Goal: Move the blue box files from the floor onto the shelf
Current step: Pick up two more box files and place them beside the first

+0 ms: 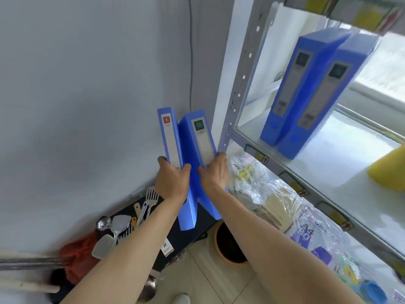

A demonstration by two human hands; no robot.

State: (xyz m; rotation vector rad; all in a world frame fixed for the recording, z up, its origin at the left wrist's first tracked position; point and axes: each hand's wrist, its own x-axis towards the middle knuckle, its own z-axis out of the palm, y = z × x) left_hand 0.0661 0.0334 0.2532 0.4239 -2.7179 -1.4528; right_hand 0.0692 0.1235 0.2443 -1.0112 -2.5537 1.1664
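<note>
My left hand (173,181) is wrapped tight around the lower part of a slim blue box file (169,137), the one with a red square on its spine label, thumb on one side and fingers curled over the other. My right hand (213,172) grips a wider blue box file (197,150) with a green square on its label, fingers closed around its right edge. Both files are held upright in the air, side by side and touching, well clear of the floor (210,277) (a jumble of spatulas and ladles (122,222) sits in a dark holder below my left forearm).

Just right of the files stands the grey perforated upright of the shelf (235,88). Beyond it, on the white shelf board, two more blue box files (311,91) stand already placed, pressed against each other and leaning slightly. On the level beneath lie plastic-wrapped packs (274,200).
</note>
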